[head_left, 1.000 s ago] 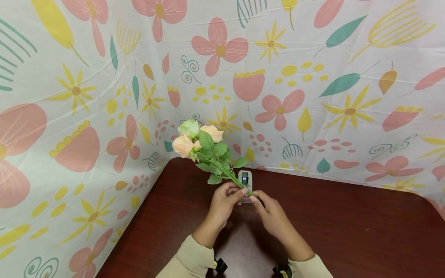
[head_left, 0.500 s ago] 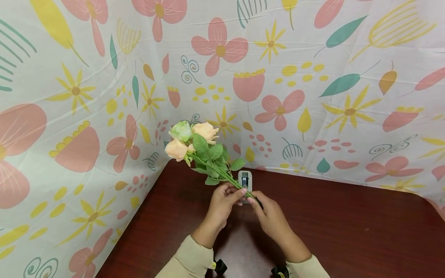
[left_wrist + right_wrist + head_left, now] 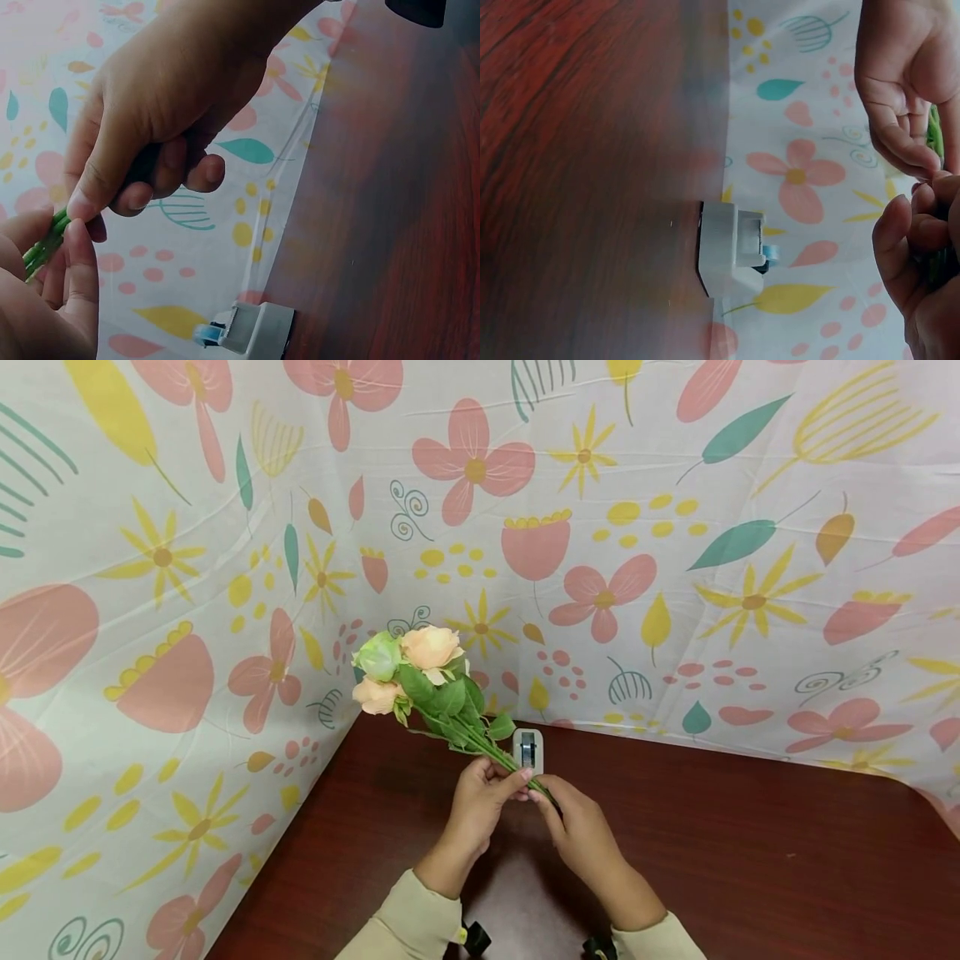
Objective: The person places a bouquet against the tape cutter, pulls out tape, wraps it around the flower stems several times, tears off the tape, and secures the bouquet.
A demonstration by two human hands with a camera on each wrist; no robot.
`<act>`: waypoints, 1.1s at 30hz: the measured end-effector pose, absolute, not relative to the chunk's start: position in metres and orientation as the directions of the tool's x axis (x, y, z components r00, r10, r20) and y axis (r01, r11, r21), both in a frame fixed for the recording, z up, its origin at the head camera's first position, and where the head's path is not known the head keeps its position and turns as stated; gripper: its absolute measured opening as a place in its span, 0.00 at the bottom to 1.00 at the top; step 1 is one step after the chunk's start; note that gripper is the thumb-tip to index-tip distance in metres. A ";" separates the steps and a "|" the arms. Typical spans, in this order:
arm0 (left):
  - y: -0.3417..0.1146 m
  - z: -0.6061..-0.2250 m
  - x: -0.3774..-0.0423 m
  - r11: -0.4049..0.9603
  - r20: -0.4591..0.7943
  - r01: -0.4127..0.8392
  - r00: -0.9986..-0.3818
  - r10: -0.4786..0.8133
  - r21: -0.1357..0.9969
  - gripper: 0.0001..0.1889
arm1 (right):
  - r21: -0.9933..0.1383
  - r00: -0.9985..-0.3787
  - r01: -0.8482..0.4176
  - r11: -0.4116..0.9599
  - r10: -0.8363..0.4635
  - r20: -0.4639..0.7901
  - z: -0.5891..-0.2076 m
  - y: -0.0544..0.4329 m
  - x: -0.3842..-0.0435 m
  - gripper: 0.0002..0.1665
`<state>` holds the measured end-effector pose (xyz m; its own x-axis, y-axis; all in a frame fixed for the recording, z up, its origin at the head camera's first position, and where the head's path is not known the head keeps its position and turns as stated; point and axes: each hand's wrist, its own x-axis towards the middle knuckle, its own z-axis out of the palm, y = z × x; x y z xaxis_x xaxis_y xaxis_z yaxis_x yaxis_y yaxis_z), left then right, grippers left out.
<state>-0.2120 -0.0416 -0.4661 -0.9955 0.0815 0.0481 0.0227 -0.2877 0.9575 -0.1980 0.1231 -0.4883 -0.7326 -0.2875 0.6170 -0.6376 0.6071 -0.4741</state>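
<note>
A small bunch of long-stemmed roses leans up to the left in the head view, with peach blooms (image 3: 431, 647) and one pale green bloom (image 3: 377, 657) above green leaves (image 3: 442, 700). My left hand (image 3: 477, 797) pinches the green stems (image 3: 491, 750) between thumb and fingers. Just below it, my right hand (image 3: 581, 827) grips the lower end of the same stems, thumb tip close to the left thumb. Something dark shows inside the right hand's curled fingers (image 3: 171, 154) in the left wrist view; I cannot tell whether it is stem or another thing.
A pale grey tape dispenser (image 3: 528, 747) stands on the dark red wooden table (image 3: 750, 852), just beyond the hands. Its roll of clear bluish tape (image 3: 771, 253) shows in the right wrist view. A flower-printed cloth (image 3: 675, 635) hangs behind and to the left.
The blooms have swung left and slightly down, and the bunch has turned a little about its stems. My right hand has shifted slightly left; the left hand stays nearly in place.
</note>
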 end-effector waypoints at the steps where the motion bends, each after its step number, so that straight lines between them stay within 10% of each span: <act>1: -0.042 -0.466 -0.212 -0.287 0.050 0.026 -0.996 0.077 0.958 0.19 | -0.471 -0.731 -0.637 0.610 -0.285 0.620 -0.489 0.123 -0.198 0.12; 14: -0.042 -0.468 -0.214 -0.259 0.073 0.048 -0.993 0.089 0.965 0.15 | -0.668 -0.849 -0.524 0.529 -0.262 0.459 -0.487 0.124 -0.198 0.07; 22: -0.043 -0.468 -0.213 -0.265 0.095 0.055 -0.985 0.143 0.963 0.18 | -0.835 -0.917 -0.368 0.408 -0.305 0.255 -0.482 0.129 -0.201 0.24; 33: -0.046 -0.468 -0.213 -0.204 0.123 0.075 -0.965 0.232 0.976 0.15 | -0.901 -0.880 -0.318 0.296 -0.446 0.163 -0.478 0.143 -0.206 0.22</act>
<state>-0.2134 -0.0461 -0.4681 -0.9649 0.2322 0.1231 0.0753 -0.2045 0.9760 -0.2055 0.1431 -0.4777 -0.8798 -0.4464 0.1633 -0.3176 0.2965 -0.9007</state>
